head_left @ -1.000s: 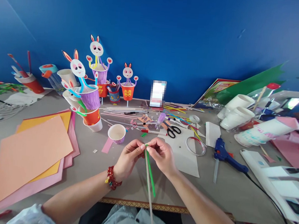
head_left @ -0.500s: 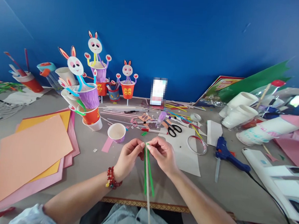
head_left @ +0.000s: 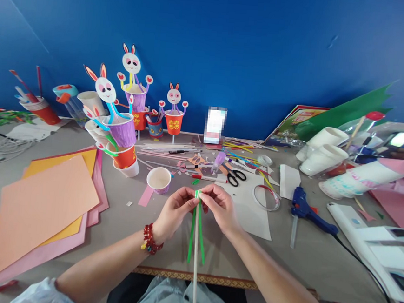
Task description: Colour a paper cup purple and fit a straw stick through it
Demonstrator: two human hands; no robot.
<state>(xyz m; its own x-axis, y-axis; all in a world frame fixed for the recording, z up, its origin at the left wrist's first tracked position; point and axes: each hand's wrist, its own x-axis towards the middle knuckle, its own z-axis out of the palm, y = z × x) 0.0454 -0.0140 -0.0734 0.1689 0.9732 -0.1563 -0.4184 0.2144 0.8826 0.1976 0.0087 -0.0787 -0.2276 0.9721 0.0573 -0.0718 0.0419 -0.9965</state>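
Over the front of the table, my left hand [head_left: 177,205] and my right hand [head_left: 221,206] meet, thumbs and fingers pinched round the top of a bundle. In it are green pipe cleaners [head_left: 201,235], whose two ends hang down and spread apart, and a long pale wooden stick [head_left: 195,258] between them that reaches past the table edge. White tape-like bands show across the green at the pinched top. Fingers cover part of the join. Just beyond my left hand stands a paper cup [head_left: 158,180] with purple colouring.
Rabbit cup figures [head_left: 121,129] stand at the back left, behind coloured paper sheets [head_left: 47,204]. Black-handled scissors [head_left: 237,176], a tape roll [head_left: 266,197] and white paper [head_left: 253,211] lie beyond my right hand. A blue glue gun [head_left: 309,211] with a cord lies farther right.
The stick's lower end has swung left to hang nearly straight, and the green ends have shifted left. White bands now show at the top. Both hands keep their pinch.
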